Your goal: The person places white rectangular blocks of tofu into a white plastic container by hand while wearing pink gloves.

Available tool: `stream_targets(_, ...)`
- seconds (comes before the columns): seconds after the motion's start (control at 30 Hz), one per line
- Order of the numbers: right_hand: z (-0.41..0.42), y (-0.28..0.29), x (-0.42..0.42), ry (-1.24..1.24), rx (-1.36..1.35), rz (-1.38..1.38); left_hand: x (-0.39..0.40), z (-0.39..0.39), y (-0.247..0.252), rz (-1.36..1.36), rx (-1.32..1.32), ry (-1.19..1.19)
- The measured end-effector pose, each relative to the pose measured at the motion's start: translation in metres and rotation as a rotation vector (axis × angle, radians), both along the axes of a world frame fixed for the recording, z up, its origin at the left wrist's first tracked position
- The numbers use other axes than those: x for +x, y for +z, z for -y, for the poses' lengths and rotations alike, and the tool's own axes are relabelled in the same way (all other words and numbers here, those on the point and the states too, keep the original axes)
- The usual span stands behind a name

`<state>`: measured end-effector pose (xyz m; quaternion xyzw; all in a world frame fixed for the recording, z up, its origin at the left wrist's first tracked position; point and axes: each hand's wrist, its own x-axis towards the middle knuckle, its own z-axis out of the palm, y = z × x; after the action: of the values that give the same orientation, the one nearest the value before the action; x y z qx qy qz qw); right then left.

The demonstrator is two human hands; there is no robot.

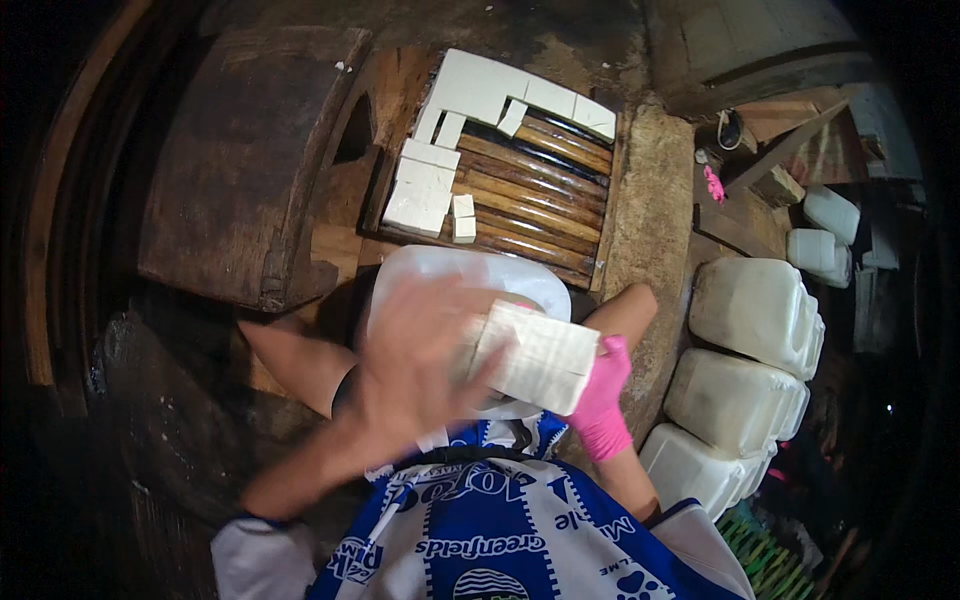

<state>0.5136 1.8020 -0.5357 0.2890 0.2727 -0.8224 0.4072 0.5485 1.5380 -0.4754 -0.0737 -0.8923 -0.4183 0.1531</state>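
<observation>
My right hand [604,390], in a pink glove, grips a stack of white tofu blocks [540,352] from its right side. Fine seams run across the stack. My bare left hand [420,352] is blurred at the stack's left end, its thumb over the near face; whether it touches cannot be told. Beneath both hands, between my legs, stands a translucent white plastic tub [551,281], its inside largely hidden. Beyond it lies a slatted wooden rack [532,191] with wet, shiny slats. Tofu blocks [480,82] line its far and left sides, and two small cubes [464,217] sit near its front.
A large dark wooden box [240,165] stands to the left. Several white plastic jerrycans [742,307] line the right side. Farther right lie a pink glove-like item [713,184] and wooden boards [780,142]. A green woven basket [765,555] is at lower right.
</observation>
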Motion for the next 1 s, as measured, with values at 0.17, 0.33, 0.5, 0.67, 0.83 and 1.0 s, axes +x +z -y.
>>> stream_targets(0.17,0.053,-0.028,0.034,-0.093,0.059,-0.186,0.058,-0.084,-0.088,0.514,-0.036,-0.11)
stream_targets(0.33,0.082,-0.114,0.037,-0.266,0.151,-0.151,0.017,-0.082,-0.158,0.79,0.347,-0.112)
stream_targets(0.5,0.106,-0.121,0.01,-0.328,0.636,-0.181,-0.007,-0.08,-0.172,0.748,0.626,0.045)
stream_targets(0.67,0.1,-0.122,0.013,-0.185,0.857,-0.463,-0.02,-0.107,-0.18,0.867,1.033,0.279)
stream_targets(0.83,0.07,-0.158,0.003,-0.194,0.676,-0.4,-0.021,-0.11,-0.138,0.923,1.321,0.283)
stream_targets(1.0,0.086,-0.099,0.024,-0.276,0.666,-0.209,0.0,-0.085,-0.098,0.938,1.331,0.265)
